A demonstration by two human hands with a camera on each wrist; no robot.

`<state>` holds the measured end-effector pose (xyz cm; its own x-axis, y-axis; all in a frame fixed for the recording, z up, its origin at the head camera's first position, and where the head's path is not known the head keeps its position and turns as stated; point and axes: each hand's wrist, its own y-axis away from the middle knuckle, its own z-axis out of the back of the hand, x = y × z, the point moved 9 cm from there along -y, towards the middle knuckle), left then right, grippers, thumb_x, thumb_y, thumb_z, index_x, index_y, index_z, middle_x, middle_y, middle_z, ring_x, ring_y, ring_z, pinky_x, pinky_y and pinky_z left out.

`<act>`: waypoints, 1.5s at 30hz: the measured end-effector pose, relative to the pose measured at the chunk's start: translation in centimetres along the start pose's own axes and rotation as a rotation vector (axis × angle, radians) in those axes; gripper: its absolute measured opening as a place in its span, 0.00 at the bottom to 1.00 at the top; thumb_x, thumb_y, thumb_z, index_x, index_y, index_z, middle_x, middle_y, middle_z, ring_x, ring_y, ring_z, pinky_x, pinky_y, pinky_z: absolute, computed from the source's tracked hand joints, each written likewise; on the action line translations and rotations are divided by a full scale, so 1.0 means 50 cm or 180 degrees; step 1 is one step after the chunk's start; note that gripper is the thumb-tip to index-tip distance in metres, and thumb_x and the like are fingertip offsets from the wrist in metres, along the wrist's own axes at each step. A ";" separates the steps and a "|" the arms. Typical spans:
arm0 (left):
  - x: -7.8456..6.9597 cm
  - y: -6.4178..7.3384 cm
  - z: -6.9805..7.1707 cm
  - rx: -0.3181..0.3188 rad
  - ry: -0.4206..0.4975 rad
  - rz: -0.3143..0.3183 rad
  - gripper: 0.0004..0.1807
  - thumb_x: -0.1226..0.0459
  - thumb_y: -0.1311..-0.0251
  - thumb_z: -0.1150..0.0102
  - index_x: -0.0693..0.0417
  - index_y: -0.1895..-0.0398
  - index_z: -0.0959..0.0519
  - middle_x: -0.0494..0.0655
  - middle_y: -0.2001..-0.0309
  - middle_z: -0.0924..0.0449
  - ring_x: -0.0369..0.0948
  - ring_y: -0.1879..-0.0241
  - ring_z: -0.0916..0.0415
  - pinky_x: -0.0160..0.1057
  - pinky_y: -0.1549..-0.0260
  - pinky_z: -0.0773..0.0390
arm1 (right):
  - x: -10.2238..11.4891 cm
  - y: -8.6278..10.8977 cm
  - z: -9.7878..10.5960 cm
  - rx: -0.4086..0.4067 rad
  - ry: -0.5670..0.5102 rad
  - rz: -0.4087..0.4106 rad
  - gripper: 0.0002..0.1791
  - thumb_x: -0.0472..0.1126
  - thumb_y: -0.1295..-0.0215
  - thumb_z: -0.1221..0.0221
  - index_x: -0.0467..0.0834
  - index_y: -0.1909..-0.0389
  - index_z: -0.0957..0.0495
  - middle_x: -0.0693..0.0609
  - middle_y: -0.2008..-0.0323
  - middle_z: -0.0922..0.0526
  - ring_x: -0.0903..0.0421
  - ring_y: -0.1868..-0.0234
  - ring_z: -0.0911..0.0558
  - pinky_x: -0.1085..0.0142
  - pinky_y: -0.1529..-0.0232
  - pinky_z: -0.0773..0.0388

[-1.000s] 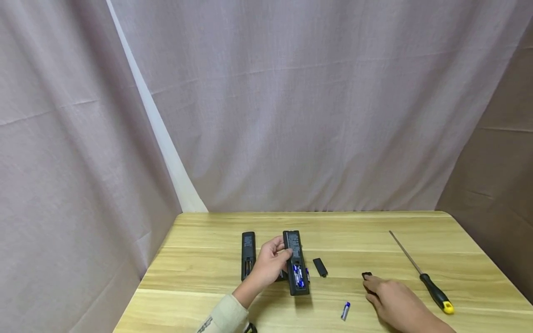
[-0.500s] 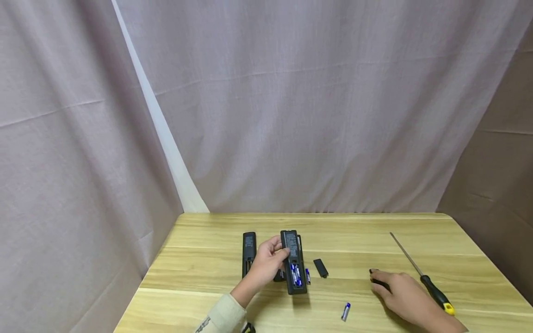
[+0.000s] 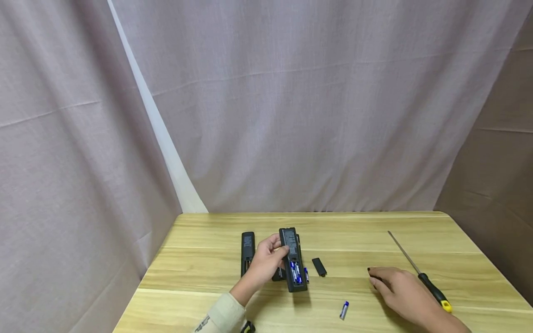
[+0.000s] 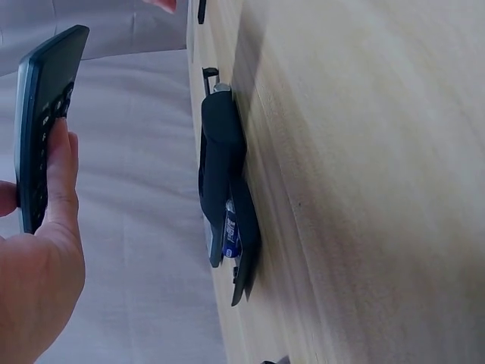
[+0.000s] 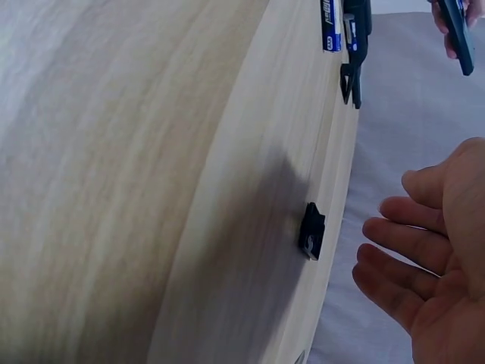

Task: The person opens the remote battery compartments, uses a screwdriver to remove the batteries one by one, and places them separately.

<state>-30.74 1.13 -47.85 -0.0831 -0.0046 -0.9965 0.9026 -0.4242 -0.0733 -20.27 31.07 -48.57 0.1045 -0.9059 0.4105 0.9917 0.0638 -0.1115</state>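
Note:
My left hand [image 3: 263,260] grips a black remote control [image 3: 293,259], back side up, raised over the table. Its battery bay is uncovered, with blue-and-silver batteries [image 3: 295,273] inside. My right hand [image 3: 401,292] hovers with loosely bent fingers, nothing in its grasp. Below it on the table lies a small black piece [image 5: 312,233], shaped like a battery cover and mostly hidden by the hand in the head view. A second remote [image 3: 248,247] lies left of my left hand, its bay uncovered. Another black remote [image 4: 222,140] rests behind the held one, partly hidden in the head view.
A loose battery [image 3: 344,310] lies near the front, another battery [image 3: 306,275] right beside the held remote. A flat black battery cover [image 3: 319,267] sits mid-table. The long screwdriver [image 3: 432,289] lies right of my right hand. Curtains [image 3: 316,115] hang behind the table.
My right hand has shifted slightly right, with its fingers no longer pressed on the small black piece. My left hand and its remote have drifted a little left.

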 end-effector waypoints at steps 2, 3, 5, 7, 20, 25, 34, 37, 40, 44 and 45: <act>0.002 0.001 -0.001 0.0010 0.0017 0.0021 0.22 0.68 0.23 0.46 0.65 0.30 0.27 0.62 0.39 0.15 0.33 0.64 0.15 0.30 0.69 0.12 | 0.000 0.002 0.001 -0.0002 -0.0013 -0.0020 0.14 0.43 0.27 0.33 0.45 0.45 0.11 0.45 0.47 0.08 0.40 0.44 0.10 0.42 0.46 0.12; 0.002 0.001 -0.001 0.0019 0.0017 0.0021 0.22 0.68 0.23 0.46 0.65 0.30 0.26 0.61 0.39 0.15 0.33 0.64 0.15 0.30 0.69 0.12 | 0.000 0.003 0.001 0.0008 -0.0022 -0.0033 0.14 0.43 0.27 0.33 0.45 0.45 0.11 0.45 0.46 0.08 0.40 0.44 0.10 0.42 0.45 0.12; 0.003 0.003 -0.001 0.0033 0.0002 0.0018 0.21 0.68 0.23 0.46 0.65 0.31 0.26 0.61 0.40 0.14 0.33 0.64 0.15 0.31 0.70 0.12 | 0.000 0.005 -0.001 0.0032 -0.0039 -0.0053 0.14 0.43 0.27 0.33 0.45 0.45 0.11 0.45 0.46 0.08 0.40 0.44 0.10 0.41 0.45 0.12; 0.003 0.004 -0.001 0.0051 0.0000 0.0021 0.21 0.67 0.23 0.46 0.64 0.31 0.26 0.61 0.41 0.14 0.34 0.64 0.15 0.31 0.69 0.12 | -0.001 0.005 -0.001 0.0028 -0.0036 -0.0056 0.14 0.44 0.27 0.33 0.45 0.45 0.11 0.45 0.46 0.08 0.40 0.43 0.10 0.41 0.45 0.12; 0.005 0.008 -0.002 0.0073 0.0255 0.0055 0.20 0.69 0.23 0.47 0.66 0.32 0.26 0.64 0.40 0.15 0.35 0.62 0.13 0.31 0.67 0.11 | -0.027 0.032 0.037 -0.0561 0.0160 0.0102 0.09 0.41 0.32 0.29 0.43 0.54 0.10 0.42 0.52 0.09 0.36 0.47 0.12 0.37 0.49 0.14; 0.007 0.013 0.007 0.0020 0.0210 0.0067 0.20 0.68 0.23 0.46 0.64 0.31 0.26 0.63 0.40 0.15 0.35 0.61 0.13 0.30 0.67 0.12 | -0.071 0.041 0.057 -0.0748 0.0294 -0.0119 0.18 0.43 0.31 0.30 0.32 0.50 0.14 0.31 0.50 0.12 0.29 0.46 0.18 0.30 0.47 0.19; 0.004 0.008 0.015 -0.0023 0.0252 0.0006 0.20 0.69 0.23 0.47 0.66 0.32 0.26 0.65 0.40 0.15 0.34 0.62 0.13 0.30 0.68 0.12 | -0.173 0.041 0.069 -0.0465 0.0425 -0.0679 0.34 0.50 0.25 0.36 0.20 0.41 0.27 0.20 0.49 0.22 0.22 0.49 0.24 0.28 0.52 0.23; 0.003 0.008 0.012 -0.0016 0.0244 0.0008 0.19 0.69 0.23 0.47 0.66 0.33 0.26 0.64 0.40 0.15 0.34 0.62 0.13 0.31 0.68 0.11 | -0.213 0.048 0.057 -0.0129 0.0445 -0.0906 0.37 0.52 0.25 0.37 0.17 0.43 0.29 0.19 0.50 0.23 0.21 0.50 0.26 0.29 0.50 0.23; 0.004 0.007 0.010 -0.0014 0.0253 0.0031 0.19 0.69 0.23 0.47 0.65 0.34 0.25 0.64 0.40 0.15 0.34 0.61 0.12 0.31 0.68 0.11 | -0.240 0.053 0.043 0.0143 0.0460 -0.1003 0.37 0.52 0.27 0.36 0.16 0.47 0.28 0.23 0.59 0.20 0.25 0.57 0.21 0.36 0.57 0.20; 0.006 0.008 0.009 -0.0015 0.0253 0.0046 0.18 0.69 0.23 0.47 0.65 0.34 0.25 0.64 0.40 0.15 0.34 0.61 0.12 0.31 0.68 0.11 | -0.256 0.058 0.026 0.0397 0.0424 -0.1064 0.33 0.51 0.27 0.36 0.18 0.51 0.27 0.32 0.66 0.20 0.37 0.65 0.18 0.44 0.66 0.19; 0.006 0.008 0.009 -0.0010 0.0263 0.0040 0.18 0.69 0.23 0.47 0.65 0.34 0.25 0.64 0.40 0.15 0.34 0.61 0.12 0.31 0.68 0.11 | -0.257 0.060 0.023 0.0445 0.0400 -0.1077 0.31 0.50 0.26 0.37 0.20 0.52 0.26 0.35 0.67 0.21 0.40 0.65 0.18 0.46 0.66 0.20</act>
<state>-30.60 0.54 -48.14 -0.0368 0.0650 -0.9972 0.9046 -0.4218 -0.0609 -18.57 43.40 -53.14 -0.2318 -0.9292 0.2879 0.9701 -0.1988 0.1393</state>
